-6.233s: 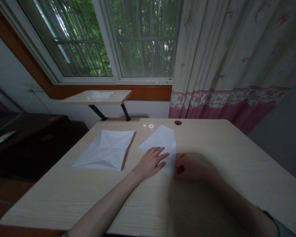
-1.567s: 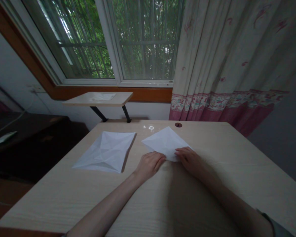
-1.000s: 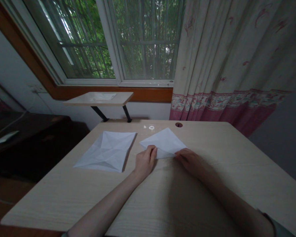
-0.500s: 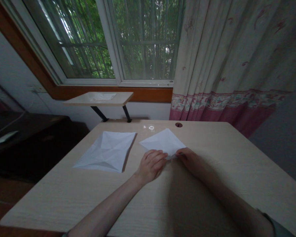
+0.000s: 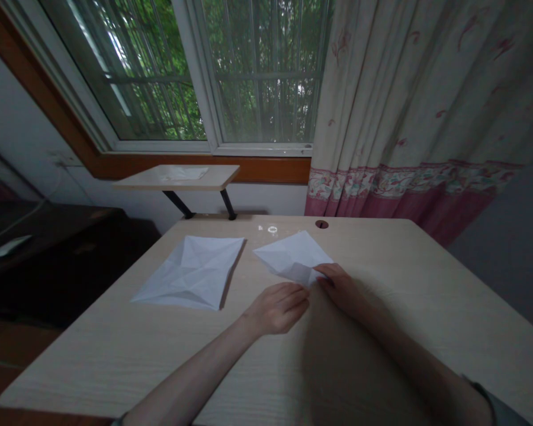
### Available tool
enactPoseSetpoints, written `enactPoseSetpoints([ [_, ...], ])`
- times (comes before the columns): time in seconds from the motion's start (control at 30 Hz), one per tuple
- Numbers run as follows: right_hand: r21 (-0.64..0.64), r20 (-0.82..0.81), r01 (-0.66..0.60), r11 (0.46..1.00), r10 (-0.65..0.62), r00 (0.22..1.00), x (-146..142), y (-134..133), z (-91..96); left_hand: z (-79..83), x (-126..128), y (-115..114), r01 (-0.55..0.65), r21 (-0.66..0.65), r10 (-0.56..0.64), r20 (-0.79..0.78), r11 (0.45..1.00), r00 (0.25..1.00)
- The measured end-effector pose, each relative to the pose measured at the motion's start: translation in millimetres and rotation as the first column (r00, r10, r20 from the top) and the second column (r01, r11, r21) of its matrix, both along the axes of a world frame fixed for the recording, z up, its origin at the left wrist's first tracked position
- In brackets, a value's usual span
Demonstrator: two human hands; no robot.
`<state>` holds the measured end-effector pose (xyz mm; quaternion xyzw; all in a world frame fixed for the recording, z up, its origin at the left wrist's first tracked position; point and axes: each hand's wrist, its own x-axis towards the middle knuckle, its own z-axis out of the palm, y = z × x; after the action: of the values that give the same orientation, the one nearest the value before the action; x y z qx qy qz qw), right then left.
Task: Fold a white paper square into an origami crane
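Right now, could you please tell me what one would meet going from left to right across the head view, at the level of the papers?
Pale flat object on the dark furniture, creased white paper sheet, partly folded white paper sheet, right hand.

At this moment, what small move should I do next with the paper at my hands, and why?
Perhaps press this paper flat along its near edge with your left hand: that edge looks raised beside it, and your right hand holds the right side.
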<state>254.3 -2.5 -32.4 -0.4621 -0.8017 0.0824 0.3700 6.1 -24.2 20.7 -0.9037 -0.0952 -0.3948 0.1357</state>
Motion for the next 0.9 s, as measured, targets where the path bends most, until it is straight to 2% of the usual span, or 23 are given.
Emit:
enactPoseSetpoints([
  [0.17, 0.049, 0.066, 0.028, 0.998, -0.031, 0.997, 1.2, 1.1, -3.0, -1.5, 2.7, 2.9, -0.094, -0.205, 0.048, -0.221, 0.974, 0.974],
  [0.3, 0.024, 0.103, 0.032, 0.999, -0.034, 0.994, 2.9, 0.7, -5.7, -2.6, 3.6, 6.7, -0.167, -0.271, 0.075, -0.320, 0.948, 0.944],
  [0.63, -0.039, 0.178, 0.064, 0.997, -0.057, 0.982, -0.2, -1.1, -3.7, -15.8, 3.5, 14.3, -0.308, -0.186, 0.222, -0.375, 0.933, 0.900],
  [0.9, -0.029, 0.166, 0.039, 0.999, -0.034, 0.986, -1.6, -5.7, 6.3, -17.4, 1.6, 17.6, -0.365, -0.153, 0.289, -0.369, 0.918, 0.883],
])
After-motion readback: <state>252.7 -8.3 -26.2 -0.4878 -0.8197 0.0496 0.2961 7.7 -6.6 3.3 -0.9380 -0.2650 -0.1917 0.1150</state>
